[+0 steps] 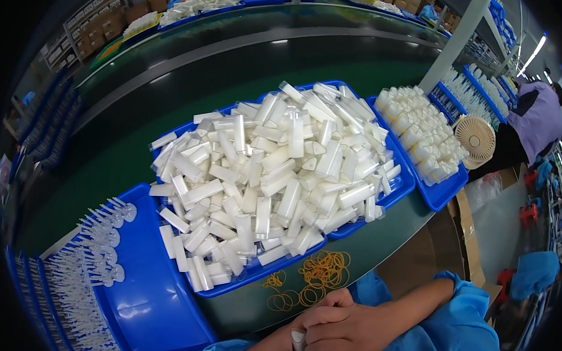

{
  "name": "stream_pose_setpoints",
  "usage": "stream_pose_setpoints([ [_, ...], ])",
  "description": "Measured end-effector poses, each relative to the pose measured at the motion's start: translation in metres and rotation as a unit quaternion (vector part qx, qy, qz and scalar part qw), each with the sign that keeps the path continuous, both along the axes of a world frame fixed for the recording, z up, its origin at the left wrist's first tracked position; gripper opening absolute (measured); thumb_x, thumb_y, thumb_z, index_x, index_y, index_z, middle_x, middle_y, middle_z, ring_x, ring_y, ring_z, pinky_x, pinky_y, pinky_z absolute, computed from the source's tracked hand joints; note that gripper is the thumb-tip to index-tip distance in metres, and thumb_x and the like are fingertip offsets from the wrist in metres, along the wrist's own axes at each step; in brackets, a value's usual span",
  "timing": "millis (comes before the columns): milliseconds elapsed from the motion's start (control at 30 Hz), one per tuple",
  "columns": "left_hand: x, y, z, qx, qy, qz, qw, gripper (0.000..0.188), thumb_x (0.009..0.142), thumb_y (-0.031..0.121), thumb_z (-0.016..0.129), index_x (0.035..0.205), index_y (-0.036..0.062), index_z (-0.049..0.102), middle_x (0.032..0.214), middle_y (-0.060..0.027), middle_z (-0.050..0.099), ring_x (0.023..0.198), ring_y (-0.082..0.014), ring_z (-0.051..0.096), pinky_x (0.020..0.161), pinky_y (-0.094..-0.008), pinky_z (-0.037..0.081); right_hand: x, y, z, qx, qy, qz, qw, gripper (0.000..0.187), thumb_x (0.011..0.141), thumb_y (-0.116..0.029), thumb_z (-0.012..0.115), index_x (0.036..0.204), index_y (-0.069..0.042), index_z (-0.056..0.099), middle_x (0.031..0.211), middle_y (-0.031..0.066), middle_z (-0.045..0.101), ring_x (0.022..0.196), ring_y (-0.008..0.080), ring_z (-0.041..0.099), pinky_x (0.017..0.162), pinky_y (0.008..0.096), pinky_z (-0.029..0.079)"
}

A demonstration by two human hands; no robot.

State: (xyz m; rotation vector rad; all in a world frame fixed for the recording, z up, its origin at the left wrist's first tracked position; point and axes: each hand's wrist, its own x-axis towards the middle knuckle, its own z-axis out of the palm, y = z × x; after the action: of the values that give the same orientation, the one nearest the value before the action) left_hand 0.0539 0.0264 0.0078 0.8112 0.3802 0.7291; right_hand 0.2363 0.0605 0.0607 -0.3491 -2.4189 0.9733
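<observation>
At the bottom edge my two hands are together, closed around a white plastic piece (297, 340) whose end shows between them. My left hand (278, 346) lies beneath, its fingers mostly hidden. Over it my right hand (343, 332) has its fingers curled against the piece. Just beyond them, a loose pile of yellow rubber bands (324, 269) lies on the green table (243, 313). Farther out, white three-sided pieces in clear sleeves (289, 198) are heaped over blue trays (408, 175).
At left stands a blue tray (153, 301) beside rows of thin white stemmed parts (95, 255). A blue tray of banded white bundles (421, 134) and a beige fan (475, 139) stand right, near a cardboard box (457, 233). A person in purple (537, 118) is beyond.
</observation>
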Motion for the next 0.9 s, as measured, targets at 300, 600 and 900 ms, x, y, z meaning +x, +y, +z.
stream_pose_setpoints([
  [300, 0.012, -0.001, 0.002, -0.081, -0.003, 0.050, 0.995, 0.033, 0.070, 0.002, 0.075, 0.094, 0.0022, 0.052, 0.075, -0.0065, 0.057, 0.068, -0.0133, 0.057, 0.064, -0.0261, 0.048, 0.065, 0.029, -0.064, 0.005, -0.036, -0.391, 0.920, 0.023, 0.071, -0.011, 0.072, 0.092, -0.010, 0.063, 0.088, 0.0073, 0.057, 0.077, 0.0241, 0.058, 0.063, 0.0335, 0.043],
  [600, 0.020, 0.010, 0.016, -0.032, 0.178, 0.109, 0.977, 0.025, 0.073, -0.002, 0.069, 0.091, 0.0006, 0.051, 0.069, -0.0063, 0.057, 0.059, -0.0119, 0.056, 0.054, -0.0235, 0.046, 0.067, 0.031, -0.090, 0.112, -0.126, -0.428, 0.888, 0.018, 0.070, -0.005, 0.068, 0.081, -0.008, 0.054, 0.080, 0.0057, 0.055, 0.072, 0.0255, 0.054, 0.061, 0.0351, 0.039],
  [900, 0.030, 0.008, 0.014, -0.056, 0.178, 0.250, 0.950, 0.023, 0.073, 0.005, 0.069, 0.090, 0.0029, 0.054, 0.089, -0.0120, 0.059, 0.078, -0.0228, 0.058, 0.085, -0.0392, 0.036, 0.039, 0.022, -0.042, 0.101, 0.050, -0.256, 0.960, 0.018, 0.071, -0.002, 0.064, 0.086, -0.004, 0.054, 0.082, 0.0094, 0.057, 0.073, 0.0276, 0.055, 0.063, 0.0380, 0.044],
])
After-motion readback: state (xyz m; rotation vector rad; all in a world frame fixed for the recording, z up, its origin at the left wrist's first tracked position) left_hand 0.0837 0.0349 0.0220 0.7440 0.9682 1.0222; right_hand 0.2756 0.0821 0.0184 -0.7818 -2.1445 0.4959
